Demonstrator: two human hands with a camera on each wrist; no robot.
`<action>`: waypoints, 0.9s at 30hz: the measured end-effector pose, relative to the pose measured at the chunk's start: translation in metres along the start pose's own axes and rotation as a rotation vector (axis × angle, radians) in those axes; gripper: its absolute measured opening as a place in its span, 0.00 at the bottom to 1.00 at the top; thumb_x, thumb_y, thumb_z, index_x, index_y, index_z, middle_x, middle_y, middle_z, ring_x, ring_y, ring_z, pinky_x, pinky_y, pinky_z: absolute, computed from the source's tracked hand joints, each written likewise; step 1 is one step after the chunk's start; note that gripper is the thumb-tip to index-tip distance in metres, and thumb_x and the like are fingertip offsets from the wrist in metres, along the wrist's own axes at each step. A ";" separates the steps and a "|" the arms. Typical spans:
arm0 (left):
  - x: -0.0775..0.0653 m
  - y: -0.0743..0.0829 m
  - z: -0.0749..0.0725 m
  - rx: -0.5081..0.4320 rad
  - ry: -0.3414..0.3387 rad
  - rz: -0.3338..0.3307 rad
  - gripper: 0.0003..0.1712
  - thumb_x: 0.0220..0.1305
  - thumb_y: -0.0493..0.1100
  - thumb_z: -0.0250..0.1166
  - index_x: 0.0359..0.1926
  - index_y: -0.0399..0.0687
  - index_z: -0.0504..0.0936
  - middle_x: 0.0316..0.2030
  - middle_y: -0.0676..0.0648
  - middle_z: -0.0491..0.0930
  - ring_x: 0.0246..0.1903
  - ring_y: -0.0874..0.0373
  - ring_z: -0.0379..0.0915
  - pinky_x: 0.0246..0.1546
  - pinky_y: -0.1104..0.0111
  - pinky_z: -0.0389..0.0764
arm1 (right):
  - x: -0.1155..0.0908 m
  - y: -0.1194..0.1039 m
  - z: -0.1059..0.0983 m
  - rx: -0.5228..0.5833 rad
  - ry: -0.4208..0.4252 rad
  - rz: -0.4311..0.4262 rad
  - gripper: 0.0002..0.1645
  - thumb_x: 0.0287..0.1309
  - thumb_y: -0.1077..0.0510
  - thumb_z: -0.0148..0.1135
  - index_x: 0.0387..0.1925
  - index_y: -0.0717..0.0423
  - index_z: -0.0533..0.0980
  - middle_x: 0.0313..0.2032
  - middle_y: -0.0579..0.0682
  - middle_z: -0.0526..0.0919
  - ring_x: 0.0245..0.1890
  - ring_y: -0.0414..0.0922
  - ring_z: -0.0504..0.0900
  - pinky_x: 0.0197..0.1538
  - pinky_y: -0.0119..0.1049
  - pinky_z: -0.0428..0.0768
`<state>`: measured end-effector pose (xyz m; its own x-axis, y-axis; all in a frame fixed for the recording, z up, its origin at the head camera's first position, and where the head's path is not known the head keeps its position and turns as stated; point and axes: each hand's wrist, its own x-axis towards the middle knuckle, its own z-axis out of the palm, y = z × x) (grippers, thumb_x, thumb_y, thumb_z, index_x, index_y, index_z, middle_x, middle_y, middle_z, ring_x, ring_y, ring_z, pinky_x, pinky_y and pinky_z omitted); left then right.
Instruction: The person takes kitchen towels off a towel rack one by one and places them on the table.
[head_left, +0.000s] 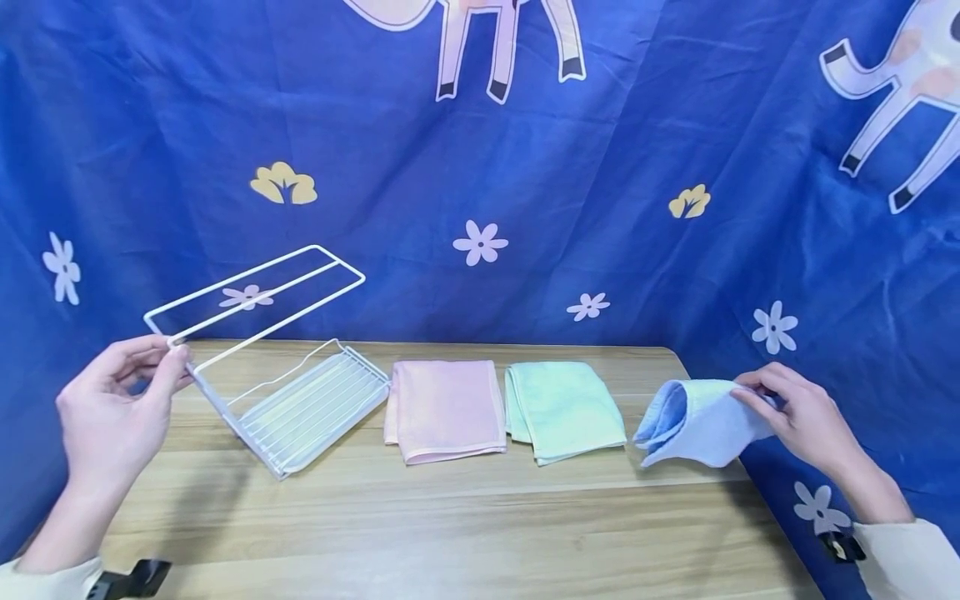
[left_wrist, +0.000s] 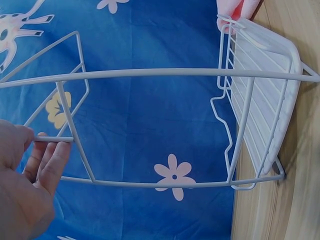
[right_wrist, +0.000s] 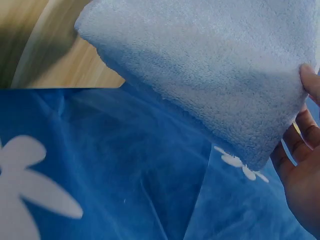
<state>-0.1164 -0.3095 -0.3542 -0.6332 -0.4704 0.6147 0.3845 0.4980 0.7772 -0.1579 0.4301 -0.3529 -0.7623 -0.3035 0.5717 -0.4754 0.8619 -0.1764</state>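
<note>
On the left of the head view, my left hand (head_left: 123,408) pinches the upper end of a white wire rack (head_left: 228,414) between thumb and fingers. The rack has an open wire top and a slatted lower shelf with a shallow tray (head_left: 311,412) at table level. In the left wrist view, fingers of the left hand (left_wrist: 30,185) curl round a short bar of the rack (left_wrist: 160,74). At the far right, my right hand (head_left: 806,417) grips one edge of a folded light blue towel (head_left: 708,425), which hangs over the table's right side. The towel (right_wrist: 210,75) fills the upper right wrist view.
A folded pink towel (head_left: 450,408) lies right of the rack, with a folded mint green towel (head_left: 566,408) beside it. Both rest on the wooden table (head_left: 450,533). A blue curtain (head_left: 390,183) with flowers and animal figures stands behind and along the sides.
</note>
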 end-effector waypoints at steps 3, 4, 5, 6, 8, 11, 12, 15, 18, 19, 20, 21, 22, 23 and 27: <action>0.000 -0.001 -0.001 0.001 0.000 0.004 0.17 0.66 0.25 0.66 0.41 0.54 0.86 0.31 0.76 0.85 0.27 0.81 0.82 0.31 0.87 0.86 | -0.006 0.002 -0.004 -0.017 -0.014 -0.003 0.10 0.60 0.65 0.75 0.38 0.46 0.85 0.34 0.40 0.82 0.30 0.26 0.69 0.27 0.18 0.68; 0.000 -0.001 -0.001 0.001 -0.001 0.005 0.17 0.66 0.25 0.66 0.41 0.54 0.86 0.31 0.76 0.85 0.27 0.81 0.82 0.31 0.87 0.86 | -0.008 0.003 -0.005 -0.019 -0.016 -0.004 0.10 0.60 0.65 0.75 0.38 0.46 0.85 0.34 0.39 0.82 0.30 0.26 0.69 0.27 0.19 0.68; 0.000 -0.001 -0.001 -0.001 -0.002 0.005 0.17 0.66 0.25 0.66 0.41 0.54 0.86 0.31 0.75 0.85 0.27 0.81 0.82 0.31 0.87 0.86 | -0.010 0.003 -0.006 -0.021 -0.020 -0.003 0.11 0.60 0.65 0.75 0.38 0.45 0.85 0.34 0.39 0.82 0.30 0.25 0.69 0.27 0.19 0.67; 0.000 -0.001 0.000 -0.001 -0.004 0.005 0.17 0.66 0.25 0.66 0.41 0.55 0.85 0.31 0.75 0.85 0.27 0.81 0.82 0.31 0.87 0.86 | -0.012 0.004 -0.007 -0.023 -0.021 -0.006 0.12 0.59 0.65 0.76 0.38 0.44 0.85 0.34 0.39 0.82 0.30 0.25 0.69 0.27 0.19 0.67; 0.000 -0.001 -0.001 0.010 -0.006 0.009 0.17 0.66 0.25 0.66 0.41 0.55 0.85 0.31 0.76 0.85 0.27 0.82 0.82 0.31 0.88 0.85 | -0.017 0.004 -0.008 -0.024 -0.023 -0.010 0.12 0.58 0.65 0.76 0.38 0.44 0.85 0.34 0.38 0.82 0.30 0.25 0.69 0.27 0.19 0.67; 0.000 0.001 -0.002 0.022 -0.008 0.018 0.14 0.67 0.26 0.66 0.42 0.50 0.87 0.31 0.77 0.84 0.27 0.82 0.81 0.31 0.88 0.85 | -0.019 0.005 -0.006 -0.023 -0.031 -0.008 0.12 0.58 0.64 0.76 0.38 0.43 0.85 0.34 0.39 0.83 0.30 0.25 0.69 0.26 0.20 0.67; 0.000 0.001 -0.002 0.025 -0.007 0.021 0.13 0.67 0.26 0.66 0.43 0.49 0.87 0.31 0.78 0.84 0.28 0.82 0.81 0.31 0.88 0.86 | -0.019 0.005 -0.004 -0.026 -0.037 -0.008 0.12 0.59 0.64 0.76 0.38 0.43 0.85 0.35 0.39 0.83 0.30 0.25 0.69 0.26 0.20 0.67; 0.000 0.001 -0.003 0.021 -0.005 0.024 0.11 0.67 0.26 0.66 0.43 0.44 0.87 0.31 0.78 0.84 0.27 0.82 0.81 0.31 0.87 0.86 | -0.017 0.006 0.003 -0.046 -0.062 -0.011 0.11 0.59 0.62 0.77 0.38 0.42 0.85 0.35 0.40 0.83 0.30 0.26 0.69 0.27 0.20 0.66; 0.001 0.001 -0.002 0.026 -0.008 0.020 0.12 0.67 0.26 0.66 0.43 0.46 0.87 0.31 0.78 0.84 0.28 0.82 0.81 0.31 0.88 0.85 | -0.015 0.007 0.011 -0.084 -0.081 -0.016 0.11 0.57 0.61 0.78 0.38 0.43 0.86 0.36 0.40 0.84 0.30 0.29 0.71 0.28 0.21 0.67; 0.001 0.000 -0.002 0.028 -0.009 0.018 0.13 0.67 0.26 0.66 0.43 0.48 0.87 0.31 0.78 0.84 0.28 0.82 0.81 0.31 0.88 0.85 | -0.015 0.007 0.014 -0.097 -0.086 -0.016 0.11 0.57 0.61 0.78 0.38 0.42 0.86 0.35 0.39 0.84 0.30 0.30 0.71 0.28 0.22 0.68; 0.001 0.000 -0.001 0.028 -0.010 0.015 0.14 0.67 0.26 0.67 0.42 0.50 0.87 0.31 0.78 0.84 0.28 0.82 0.81 0.31 0.88 0.85 | -0.014 0.008 0.016 -0.103 -0.089 -0.016 0.11 0.57 0.60 0.78 0.38 0.42 0.86 0.36 0.40 0.84 0.31 0.31 0.72 0.28 0.23 0.69; 0.000 0.000 -0.001 0.027 -0.011 0.012 0.15 0.66 0.26 0.67 0.42 0.52 0.86 0.31 0.77 0.84 0.28 0.82 0.81 0.31 0.88 0.85 | -0.013 0.009 0.019 -0.110 -0.089 -0.018 0.11 0.56 0.60 0.79 0.37 0.42 0.86 0.36 0.40 0.84 0.31 0.31 0.72 0.28 0.25 0.70; 0.000 -0.001 -0.001 0.027 -0.012 0.012 0.16 0.66 0.26 0.67 0.42 0.53 0.86 0.31 0.77 0.84 0.28 0.82 0.81 0.31 0.89 0.85 | -0.012 0.009 0.021 -0.111 -0.087 -0.020 0.11 0.56 0.60 0.79 0.37 0.42 0.86 0.35 0.40 0.84 0.31 0.32 0.72 0.29 0.26 0.71; 0.000 -0.001 -0.001 0.028 -0.011 0.013 0.17 0.66 0.25 0.67 0.42 0.55 0.86 0.31 0.77 0.84 0.28 0.82 0.81 0.31 0.89 0.84 | -0.010 0.010 0.023 -0.110 -0.086 -0.024 0.11 0.56 0.60 0.79 0.37 0.43 0.86 0.35 0.40 0.84 0.31 0.33 0.73 0.28 0.28 0.72; 0.000 -0.001 -0.001 0.018 -0.009 0.013 0.17 0.66 0.25 0.66 0.41 0.55 0.85 0.31 0.76 0.85 0.28 0.82 0.81 0.31 0.89 0.85 | -0.002 0.016 0.034 -0.112 -0.088 -0.029 0.10 0.56 0.60 0.79 0.38 0.43 0.87 0.35 0.41 0.85 0.31 0.35 0.74 0.29 0.33 0.76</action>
<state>-0.1160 -0.3107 -0.3545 -0.6342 -0.4571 0.6236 0.3807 0.5175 0.7664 -0.1787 0.4304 -0.3839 -0.7867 -0.3593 0.5020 -0.4498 0.8905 -0.0677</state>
